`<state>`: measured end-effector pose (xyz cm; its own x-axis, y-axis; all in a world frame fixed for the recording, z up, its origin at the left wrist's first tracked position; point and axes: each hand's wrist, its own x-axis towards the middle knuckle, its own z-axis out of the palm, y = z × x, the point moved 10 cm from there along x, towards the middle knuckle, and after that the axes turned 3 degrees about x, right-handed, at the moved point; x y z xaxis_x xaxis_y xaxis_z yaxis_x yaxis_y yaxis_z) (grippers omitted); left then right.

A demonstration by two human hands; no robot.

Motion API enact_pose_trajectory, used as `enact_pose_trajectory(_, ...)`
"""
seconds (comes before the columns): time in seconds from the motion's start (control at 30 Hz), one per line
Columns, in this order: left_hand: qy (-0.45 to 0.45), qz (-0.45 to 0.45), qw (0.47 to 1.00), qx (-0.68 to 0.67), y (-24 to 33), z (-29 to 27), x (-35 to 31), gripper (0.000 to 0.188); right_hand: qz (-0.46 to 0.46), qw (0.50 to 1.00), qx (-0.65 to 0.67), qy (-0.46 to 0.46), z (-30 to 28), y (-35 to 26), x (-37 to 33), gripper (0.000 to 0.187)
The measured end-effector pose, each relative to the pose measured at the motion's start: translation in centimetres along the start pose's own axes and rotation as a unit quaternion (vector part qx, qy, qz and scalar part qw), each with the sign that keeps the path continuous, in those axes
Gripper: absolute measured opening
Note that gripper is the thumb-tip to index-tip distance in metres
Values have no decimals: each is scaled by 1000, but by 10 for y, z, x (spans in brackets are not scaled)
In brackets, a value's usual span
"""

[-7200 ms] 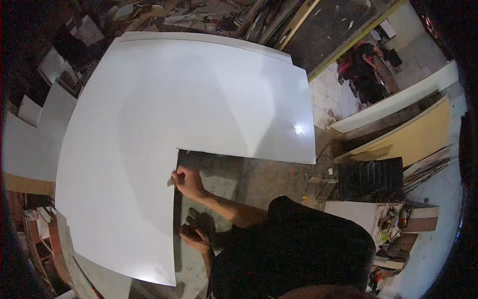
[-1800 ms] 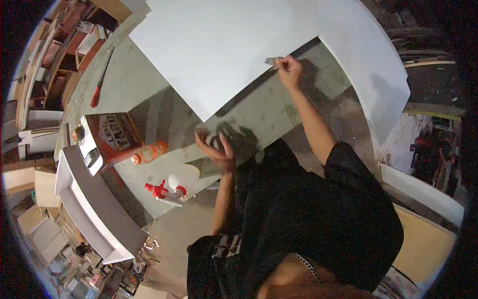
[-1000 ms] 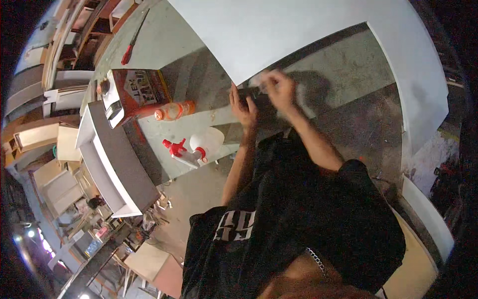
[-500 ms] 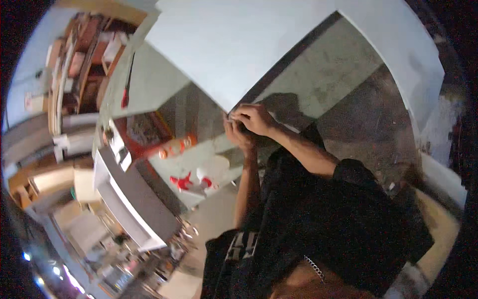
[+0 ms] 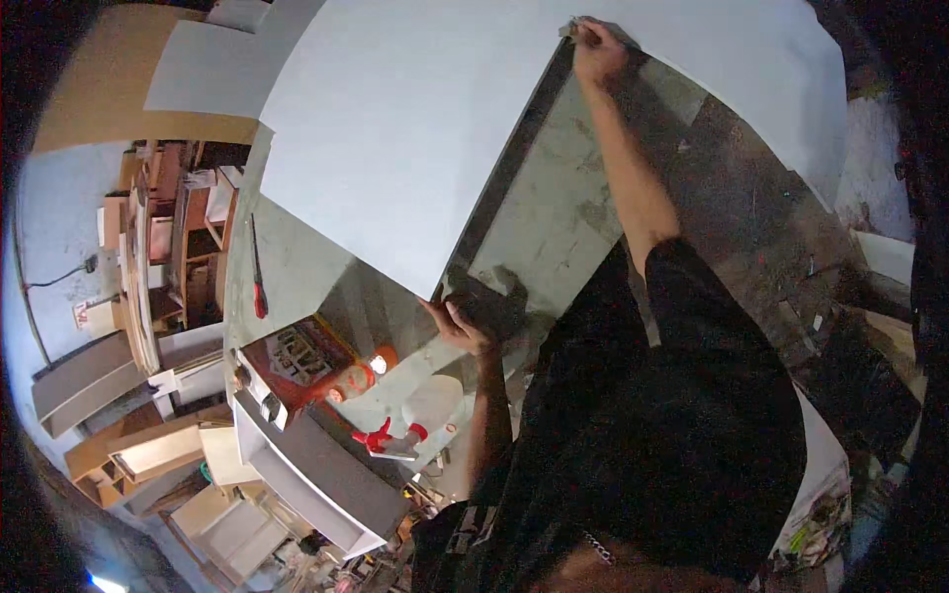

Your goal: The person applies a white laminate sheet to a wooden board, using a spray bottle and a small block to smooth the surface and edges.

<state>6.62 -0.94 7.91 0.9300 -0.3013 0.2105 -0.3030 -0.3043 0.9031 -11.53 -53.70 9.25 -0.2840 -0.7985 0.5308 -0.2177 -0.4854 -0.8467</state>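
Note:
A large white panel [image 5: 395,128] lies on the pale green worktop, with a dark band [image 5: 514,178] along its right-hand edge. My left hand [image 5: 457,324] is closed at the panel's near corner, thumb and fingers gripping there. My right hand [image 5: 599,57] is stretched far forward to the other end of that dark edge. Its fingers are bent in a pinch around a small greyish piece [image 5: 570,28] at the far corner; what it is I cannot make out.
On the worktop at left lie a red-handled screwdriver [image 5: 260,299], an orange-capped bottle [image 5: 353,381] and a white spray bottle with red trigger [image 5: 390,435]. Nearby stands a white-edged open box [image 5: 306,484]. Wooden shelves [image 5: 188,227] stand behind; another white panel [image 5: 732,79] is at right.
My right hand has moved from the near corner along the dark edge to the far corner. My left hand stays at the near corner, and the view has shifted.

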Motion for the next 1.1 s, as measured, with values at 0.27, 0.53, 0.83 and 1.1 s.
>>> enact_pose_trajectory(0.27, -32, 18, 999, -33, -7, -3, 1, 56, 90, 994, 6, -53, -4, -67, -135, 12)
enact_pose_trajectory(0.53, -39, 3, 997, -72, -13, 2, 3, 58, 156, 934, 95, -309, -31, -171, -314, 8)
enact_pose_trajectory(0.83, -23, 62, 997, -42, 9, -5, 6, 60, 158, 827, 208, -497, -23, -209, -400, 5)
enact_pose_trajectory(1.1, 29, 33, 999, 20, 27, -29, -14, 55, 154, 828, 249, -478, -22, -225, -377, 6)
